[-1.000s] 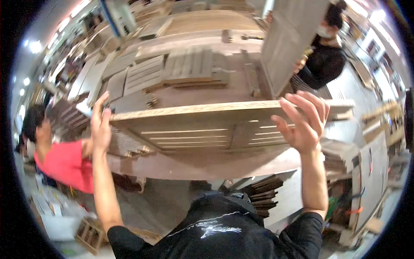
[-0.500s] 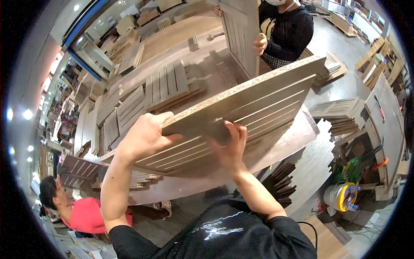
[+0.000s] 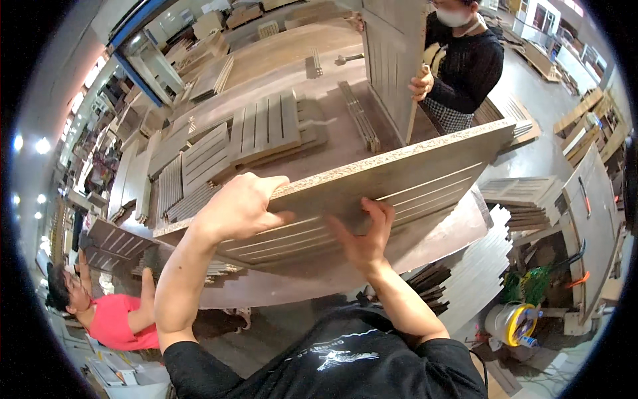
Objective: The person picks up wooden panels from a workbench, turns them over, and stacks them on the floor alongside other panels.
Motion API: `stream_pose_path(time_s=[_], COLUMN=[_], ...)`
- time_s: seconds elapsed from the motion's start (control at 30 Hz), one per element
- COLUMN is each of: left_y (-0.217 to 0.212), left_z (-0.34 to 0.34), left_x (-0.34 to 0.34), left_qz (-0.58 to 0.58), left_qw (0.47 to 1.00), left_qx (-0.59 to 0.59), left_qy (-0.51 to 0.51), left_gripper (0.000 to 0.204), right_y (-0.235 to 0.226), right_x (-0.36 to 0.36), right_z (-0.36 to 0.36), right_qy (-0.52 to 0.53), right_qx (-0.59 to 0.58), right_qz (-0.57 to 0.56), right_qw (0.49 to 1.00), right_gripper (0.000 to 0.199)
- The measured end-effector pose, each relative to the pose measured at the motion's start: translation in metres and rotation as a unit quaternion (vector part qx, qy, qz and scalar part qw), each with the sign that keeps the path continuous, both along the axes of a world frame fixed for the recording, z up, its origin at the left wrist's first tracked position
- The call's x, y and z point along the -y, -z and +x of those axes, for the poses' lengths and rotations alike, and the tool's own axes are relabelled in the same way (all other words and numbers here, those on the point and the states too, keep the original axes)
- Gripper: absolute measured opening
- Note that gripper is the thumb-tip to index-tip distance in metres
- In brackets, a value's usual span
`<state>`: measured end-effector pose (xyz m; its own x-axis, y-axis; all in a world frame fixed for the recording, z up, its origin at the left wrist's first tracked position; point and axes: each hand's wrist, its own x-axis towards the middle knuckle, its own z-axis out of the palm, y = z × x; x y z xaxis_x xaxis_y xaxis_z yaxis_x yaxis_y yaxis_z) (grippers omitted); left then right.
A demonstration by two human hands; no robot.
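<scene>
A grey-brown slatted board point(image 3: 399, 169) with long parallel grooves stands tilted on edge in front of me, its raw chipboard edge uppermost. My left hand point(image 3: 242, 207) is closed over that top edge, with the thumb against the face toward me. My right hand point(image 3: 369, 233) is by the middle of the same face, fingers apart and partly smeared by motion. Nothing shows in it, and I cannot tell whether its fingertips touch the board. Below and behind the board lies the pale worktable point(image 3: 266, 290).
Grooved panels point(image 3: 266, 126) and bundled strips point(image 3: 359, 116) lie across the table. Beyond it, a co-worker point(image 3: 465, 66) holds an upright panel point(image 3: 392, 66). At left, a person in red point(image 3: 123, 322) handles a slatted panel point(image 3: 119, 243). Stacked strips point(image 3: 475, 259) and a bucket point(image 3: 512, 324) are at right.
The board's right end sits lower in view. My right hand has shifted slightly right and down, its fingers spreading. The person at left has raised an arm toward the panel there.
</scene>
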<state>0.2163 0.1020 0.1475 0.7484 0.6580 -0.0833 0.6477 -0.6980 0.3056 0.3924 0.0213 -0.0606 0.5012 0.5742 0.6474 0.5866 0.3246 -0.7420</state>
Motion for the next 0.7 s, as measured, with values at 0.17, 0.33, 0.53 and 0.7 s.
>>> stream_pose_path(time_s=[0.17,0.33,0.53,0.7], left_y=[0.013,0.010,0.007,0.003], left_z=[0.000,0.005,0.005,0.010], left_x=[-0.005,-0.011,-0.006,0.000], left_qz=[0.053,0.053,0.065,0.044], left_qw=[0.998,0.997,0.993,0.993], left_qx=[0.009,0.005,-0.046,-0.066], left_qy=[-0.025,-0.054,-0.090,-0.087], left_gripper=[0.037,0.034,0.043,0.046], right_y=[-0.068,-0.263,-0.190,-0.188], right_x=[-0.005,-0.040,-0.089,-0.081], right_z=[0.071,0.127,0.031,0.043], right_qy=[-0.036,-0.066,-0.144,-0.153], right_qx=[0.191,0.339,0.341,0.321], right_qz=[0.118,0.205,-0.365,-0.256], right_qw=[0.974,0.916,0.854,0.899], right_gripper=[0.030,0.028,0.083,0.079])
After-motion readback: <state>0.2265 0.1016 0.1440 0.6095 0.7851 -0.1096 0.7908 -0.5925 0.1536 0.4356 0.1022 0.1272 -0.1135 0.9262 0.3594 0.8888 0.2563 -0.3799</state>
